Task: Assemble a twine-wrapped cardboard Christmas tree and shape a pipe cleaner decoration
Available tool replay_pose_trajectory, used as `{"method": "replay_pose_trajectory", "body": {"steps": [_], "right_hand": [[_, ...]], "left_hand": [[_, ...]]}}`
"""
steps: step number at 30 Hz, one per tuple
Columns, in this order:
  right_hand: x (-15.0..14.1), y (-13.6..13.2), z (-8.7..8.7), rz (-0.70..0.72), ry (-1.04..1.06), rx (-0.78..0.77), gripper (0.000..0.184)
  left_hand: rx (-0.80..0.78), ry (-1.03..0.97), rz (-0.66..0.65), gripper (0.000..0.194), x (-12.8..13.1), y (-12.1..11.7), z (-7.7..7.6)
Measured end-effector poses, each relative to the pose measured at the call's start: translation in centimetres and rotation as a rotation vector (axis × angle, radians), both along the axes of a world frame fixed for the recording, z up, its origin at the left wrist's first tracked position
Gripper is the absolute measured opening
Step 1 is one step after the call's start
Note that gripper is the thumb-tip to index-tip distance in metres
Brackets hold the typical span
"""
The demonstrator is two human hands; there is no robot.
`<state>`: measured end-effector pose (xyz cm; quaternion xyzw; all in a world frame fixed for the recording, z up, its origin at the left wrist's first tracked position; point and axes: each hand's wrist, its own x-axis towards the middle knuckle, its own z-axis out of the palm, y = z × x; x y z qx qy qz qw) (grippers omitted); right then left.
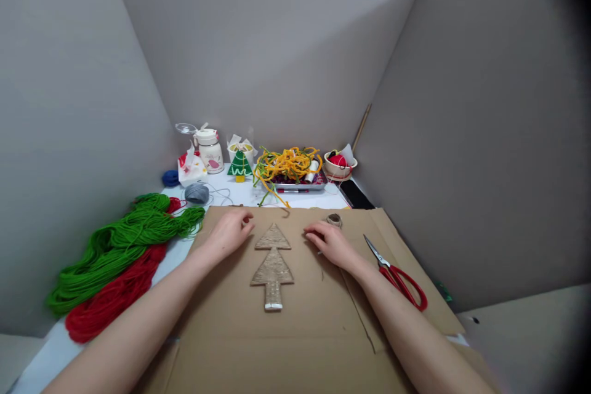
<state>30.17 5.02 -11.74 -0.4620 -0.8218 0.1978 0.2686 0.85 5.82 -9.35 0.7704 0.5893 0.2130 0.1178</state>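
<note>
A tree shape wound in brown twine (272,268) lies flat on a cardboard sheet (258,363), with a white tip at the bottom of its trunk. To its left my left hand (231,231) rests on the cardboard, fingers loosely curved and apart, holding nothing. On the other side my right hand (330,243) lies with relaxed, bent fingers, also holding nothing that I can see. Just behind that hand sits a small roll of twine (334,220), partly covered by it. Red-handled scissors (392,274) lie half open beyond my right forearm.
Green yarn (124,240) and red yarn (120,289) skeins lie left. Behind stand a white bottle (211,152), a small green tree (240,164), a tray (300,186) heaped with yellow yarn (289,163), and a bowl (340,167). Grey walls surround the table.
</note>
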Motion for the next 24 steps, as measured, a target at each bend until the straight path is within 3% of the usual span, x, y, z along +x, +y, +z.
{"method": "replay_pose_trajectory", "body": {"steps": [6, 11, 17, 24], "right_hand": [[0.1, 0.4, 1.4, -0.003, -0.049, -0.011, 0.021], [0.6, 3.1, 3.5, -0.035, -0.009, -0.013, 0.021], [0.5, 10.9, 5.5, -0.247, 0.145, 0.002, 0.021], [-2.6, 21.9, 6.4, -0.462, 0.206, 0.008, 0.037]], "left_hand": [[0.098, -0.223, 0.068, 0.021, 3.9, 2.5, -1.6], [0.073, -0.261, 0.076, 0.02, 4.7, 3.8, -3.6], [0.072, -0.274, 0.052, 0.021, 4.8, 3.2, -5.0], [0.079, -0.249, 0.056, 0.021, 5.0, 3.1, -5.2]]}}
